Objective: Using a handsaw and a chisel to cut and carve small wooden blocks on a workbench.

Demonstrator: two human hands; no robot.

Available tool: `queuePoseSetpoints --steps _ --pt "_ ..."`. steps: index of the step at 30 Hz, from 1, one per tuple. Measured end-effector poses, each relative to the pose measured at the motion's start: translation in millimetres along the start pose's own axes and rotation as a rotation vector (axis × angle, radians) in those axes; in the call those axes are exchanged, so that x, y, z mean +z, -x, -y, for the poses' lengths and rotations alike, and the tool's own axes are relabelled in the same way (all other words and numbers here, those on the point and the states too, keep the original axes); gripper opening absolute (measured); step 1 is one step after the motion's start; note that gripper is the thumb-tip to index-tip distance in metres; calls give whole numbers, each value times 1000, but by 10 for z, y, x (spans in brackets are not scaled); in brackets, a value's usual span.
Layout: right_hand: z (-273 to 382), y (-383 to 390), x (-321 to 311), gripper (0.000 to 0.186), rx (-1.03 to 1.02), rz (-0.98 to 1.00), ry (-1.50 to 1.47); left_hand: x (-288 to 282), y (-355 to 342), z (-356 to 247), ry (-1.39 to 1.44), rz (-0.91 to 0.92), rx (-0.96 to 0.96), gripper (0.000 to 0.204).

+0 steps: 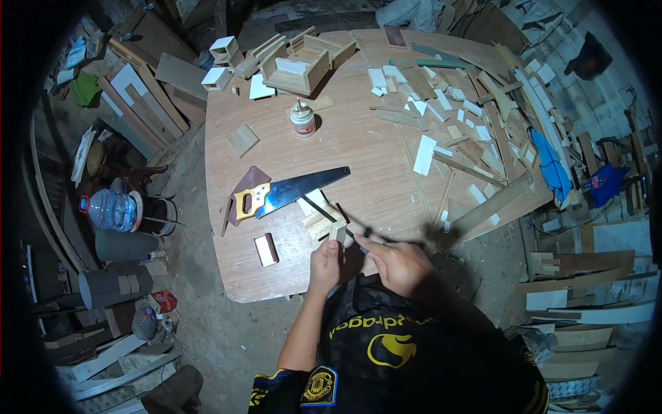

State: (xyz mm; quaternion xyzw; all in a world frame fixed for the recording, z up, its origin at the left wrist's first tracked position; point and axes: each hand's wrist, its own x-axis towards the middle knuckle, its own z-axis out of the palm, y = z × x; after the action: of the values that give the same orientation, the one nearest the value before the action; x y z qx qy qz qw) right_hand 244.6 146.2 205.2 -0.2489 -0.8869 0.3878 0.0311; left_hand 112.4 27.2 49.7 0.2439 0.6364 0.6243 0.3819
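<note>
My left hand is closed around a small light wooden block, thumb on its near face, by the table's front edge. My right hand grips the near end of a long, thin, dark file, index finger stretched along it. The file slants away to the left and lies against the block's top; its handle is mostly hidden in my fingers. Under and beyond it are pale wood pieces. A handsaw with a yellow-and-black handle lies just past them, over a dark reddish sheet.
A small white-faced block lies left of my hands. Farther back stand a glue jar and a wooden box assembly. Many wood offcuts cover the table's right side. Bottles and boards line the floor.
</note>
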Motion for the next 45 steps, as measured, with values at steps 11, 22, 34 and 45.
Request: queuePoseSetpoints --steps 11,22,34,45 --pt "-242 211 370 38 66 40 -48 -107 339 174 -372 64 -5 48" --pt "-632 917 517 40 -24 114 -79 249 1098 330 -419 -97 -103 49" --pt "-1134 2180 461 39 63 172 -210 1134 2168 461 -533 -115 -120 49" --pt "-884 2382 803 36 -1 351 -291 797 2911 456 -617 -151 -253 46"
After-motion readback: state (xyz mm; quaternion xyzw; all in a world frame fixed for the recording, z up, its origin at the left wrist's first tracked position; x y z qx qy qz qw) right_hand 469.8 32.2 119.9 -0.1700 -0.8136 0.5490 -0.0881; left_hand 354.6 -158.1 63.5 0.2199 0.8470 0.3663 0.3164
